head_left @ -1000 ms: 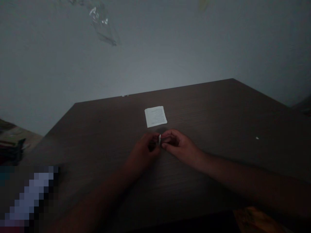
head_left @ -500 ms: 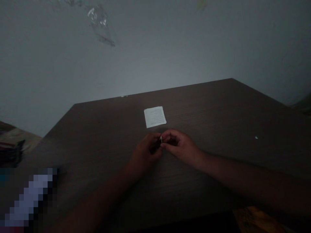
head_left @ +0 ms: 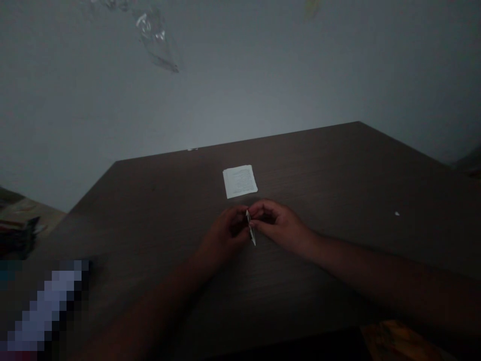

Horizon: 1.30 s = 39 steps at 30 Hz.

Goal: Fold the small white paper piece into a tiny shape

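One left hand point(head_left: 224, 234) and one right hand point(head_left: 283, 225) pinch a thin white thing point(head_left: 253, 236) in their fingers point(head_left: 259, 226), just nearer than the paper square point(head_left: 240, 181), and more pokes out than before, so it likely got turned.

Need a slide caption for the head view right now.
Left hand and right hand hold a thin pale piece edge-on between them, a printed white paper beyond on the brown table.

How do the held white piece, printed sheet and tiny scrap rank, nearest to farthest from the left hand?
1. White piece: between left hand and right hand.
2. Printed sheet: just beyond them.
3. Tiny scrap: far right, on the table.
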Available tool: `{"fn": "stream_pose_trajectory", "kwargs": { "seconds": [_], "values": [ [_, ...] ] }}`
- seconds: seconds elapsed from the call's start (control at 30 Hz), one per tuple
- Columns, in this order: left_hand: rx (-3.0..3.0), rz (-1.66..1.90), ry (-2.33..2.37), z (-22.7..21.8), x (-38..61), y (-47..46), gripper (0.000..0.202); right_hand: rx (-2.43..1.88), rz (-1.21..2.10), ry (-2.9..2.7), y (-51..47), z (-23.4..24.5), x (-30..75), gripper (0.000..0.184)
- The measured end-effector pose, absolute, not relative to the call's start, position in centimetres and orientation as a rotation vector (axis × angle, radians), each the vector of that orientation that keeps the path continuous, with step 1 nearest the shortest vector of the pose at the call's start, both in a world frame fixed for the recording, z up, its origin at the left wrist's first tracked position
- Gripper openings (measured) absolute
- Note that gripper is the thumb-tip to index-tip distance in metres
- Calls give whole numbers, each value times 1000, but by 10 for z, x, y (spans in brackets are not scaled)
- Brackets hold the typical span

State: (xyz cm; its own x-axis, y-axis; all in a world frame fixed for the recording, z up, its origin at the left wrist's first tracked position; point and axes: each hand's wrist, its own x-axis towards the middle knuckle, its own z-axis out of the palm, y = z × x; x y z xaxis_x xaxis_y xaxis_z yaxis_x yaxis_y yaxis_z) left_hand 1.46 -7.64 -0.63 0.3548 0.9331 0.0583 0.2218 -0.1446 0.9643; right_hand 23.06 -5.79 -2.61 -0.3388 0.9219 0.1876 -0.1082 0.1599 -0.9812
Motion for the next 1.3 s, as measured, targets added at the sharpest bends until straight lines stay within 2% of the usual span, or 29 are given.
{"fn": "stream_pose_trajectory", "kwargs": {
  "seconds": [0.17, 0.33, 0.5, 0.83, 0.97, 1.1, 1.3],
  "values": [
    [1671, 908, 1065, -6, 18, -78, 36, -883, 1293, -1528, -61, -21, 230, 16],
    [1767, 919, 1098, -3, 21, -81, 34, -978, 1152, -1590, -66, -18, 229, 23],
    [1872, 912, 1103, -1, 23, -83, 40, -1103, 1037, -1619, -64, -19, 230, 22],
    [2055, 908, 985, -3, 20, -86, 51, -1087, 967, -1725, -62, -12, 235, 23],
    [2128, 877, 1081, 4, 22, -88, 47, -1105, 972, -1701, -61, -13, 233, 19],
    [2168, 858, 1114, 7, 24, -89, 44, -1105, 1002, -1658, -61, -16, 232, 23],
    [2177, 888, 1113, 1, 23, -82, 26, -1081, 1070, -1685, -64, -13, 234, 26]
  ]
}}
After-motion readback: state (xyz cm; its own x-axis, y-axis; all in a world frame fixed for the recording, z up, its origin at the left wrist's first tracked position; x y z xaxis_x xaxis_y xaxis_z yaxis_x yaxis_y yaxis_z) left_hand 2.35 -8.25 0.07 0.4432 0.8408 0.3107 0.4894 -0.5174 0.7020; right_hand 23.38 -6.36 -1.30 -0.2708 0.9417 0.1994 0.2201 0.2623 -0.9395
